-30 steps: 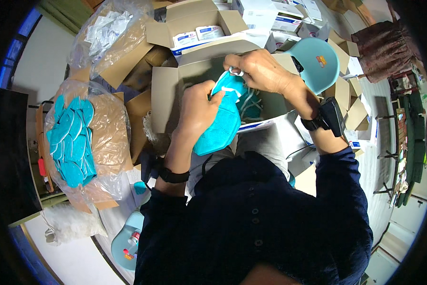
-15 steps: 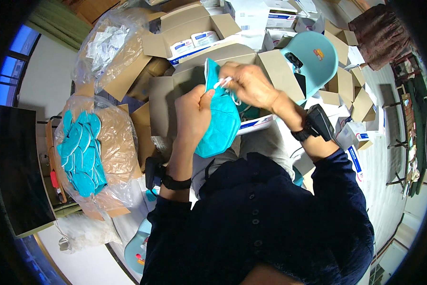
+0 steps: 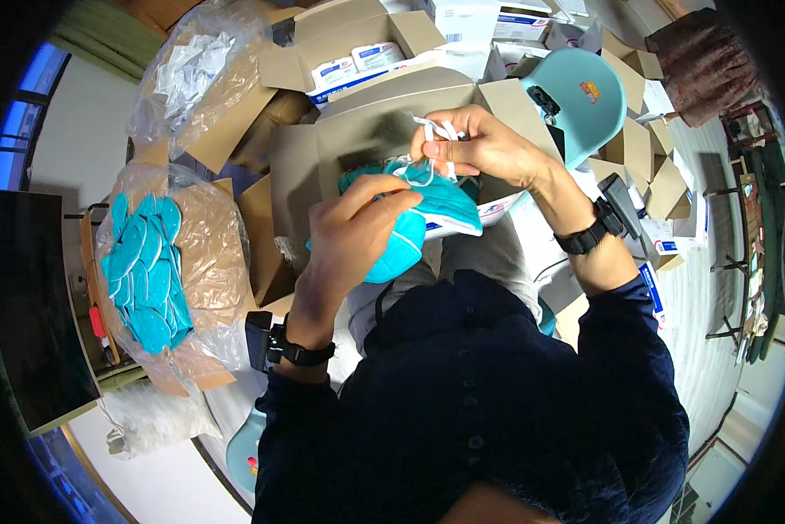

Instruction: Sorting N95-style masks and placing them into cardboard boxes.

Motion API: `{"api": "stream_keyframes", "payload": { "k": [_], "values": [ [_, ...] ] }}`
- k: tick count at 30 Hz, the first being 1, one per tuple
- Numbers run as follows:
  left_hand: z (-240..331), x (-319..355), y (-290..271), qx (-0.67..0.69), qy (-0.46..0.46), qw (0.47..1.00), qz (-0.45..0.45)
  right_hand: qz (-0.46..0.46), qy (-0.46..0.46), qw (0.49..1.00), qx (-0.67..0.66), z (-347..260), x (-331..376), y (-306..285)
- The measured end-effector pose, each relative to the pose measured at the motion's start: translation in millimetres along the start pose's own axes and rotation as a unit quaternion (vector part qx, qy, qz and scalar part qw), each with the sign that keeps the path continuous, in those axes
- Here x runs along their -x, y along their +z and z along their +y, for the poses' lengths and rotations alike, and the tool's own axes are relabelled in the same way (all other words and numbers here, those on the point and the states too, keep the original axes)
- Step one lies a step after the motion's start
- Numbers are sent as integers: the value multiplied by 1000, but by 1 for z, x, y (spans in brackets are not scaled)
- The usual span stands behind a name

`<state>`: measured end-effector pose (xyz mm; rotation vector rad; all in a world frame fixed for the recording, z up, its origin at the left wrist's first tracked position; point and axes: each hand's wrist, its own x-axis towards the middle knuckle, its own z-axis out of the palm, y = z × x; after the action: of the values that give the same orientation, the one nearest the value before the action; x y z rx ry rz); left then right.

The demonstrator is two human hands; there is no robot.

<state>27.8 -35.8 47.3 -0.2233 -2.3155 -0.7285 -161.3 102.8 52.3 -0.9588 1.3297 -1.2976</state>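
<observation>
My right hand [image 3: 488, 147] pinches white elastic straps [image 3: 443, 133] above an open cardboard box. A teal face mask [image 3: 447, 208] with a pale edge lies below those straps, tilted in front of the box. My left hand [image 3: 358, 225] is closed, its fingertips together at the left side of this mask. More teal mask fabric [image 3: 403, 251] shows under the left hand, partly covered by it. Whether that is a second mask I cannot tell. The open box [image 3: 388, 127] stands just beyond both hands, with teal masks partly visible inside.
At left, a plastic-lined box [image 3: 213, 249] holds a pile of teal masks [image 3: 148, 271]. Beyond it stands a clear bag [image 3: 192, 74] of white packets. Another open carton [image 3: 340, 39] contains white packs. A light-blue chair [image 3: 589, 109] and more cartons [image 3: 659, 166] are at right.
My right hand has lifted the white straps slightly up and away. My left hand has moved lower and turned over the mask. The mask has tipped from upright to flatter.
</observation>
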Motion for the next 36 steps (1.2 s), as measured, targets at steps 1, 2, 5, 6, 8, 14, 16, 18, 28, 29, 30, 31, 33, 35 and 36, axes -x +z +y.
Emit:
{"api": "stream_keyframes", "payload": {
  "k": [1,2,5,6,8,14,16,18,28,29,30,31,33,35,36],
  "values": [
    [3,0,-2,7,-19,1000,-6,-3,-7,1000,4,-1,3,4],
    [9,-1,-6,14,-38,999,-12,-6,-14,1000,8,-4,6,8],
    [12,-1,-10,8,-37,999,-1,-32,13,999,-16,-6,8,14],
    [11,0,-10,0,-29,1000,9,-46,30,998,-30,-6,8,16],
    [9,2,-9,-9,5,1000,26,-25,22,998,-52,-3,6,26],
    [12,5,-7,-15,-24,997,71,-33,32,997,-67,-4,6,28],
    [11,6,-8,-19,-44,996,71,-17,-38,998,-38,3,2,35],
    [5,7,-9,-24,-30,997,68,-11,-67,998,-17,3,-1,40],
    [4,7,-3,-2,-12,999,51,29,79,950,-299,7,0,52],
    [3,9,-2,-1,-6,999,45,33,72,951,-298,9,-2,53],
    [2,10,-2,2,0,999,36,34,82,939,-333,9,-2,53],
    [3,10,-3,4,-6,999,32,36,91,925,-367,10,-2,52],
    [7,9,-5,8,-17,999,26,5,118,870,-479,13,-6,43],
    [11,9,-4,15,-44,998,42,16,69,902,-425,16,-8,38],
    [11,10,-3,15,-59,997,51,29,50,925,-376,14,-10,39]
  ]
}}
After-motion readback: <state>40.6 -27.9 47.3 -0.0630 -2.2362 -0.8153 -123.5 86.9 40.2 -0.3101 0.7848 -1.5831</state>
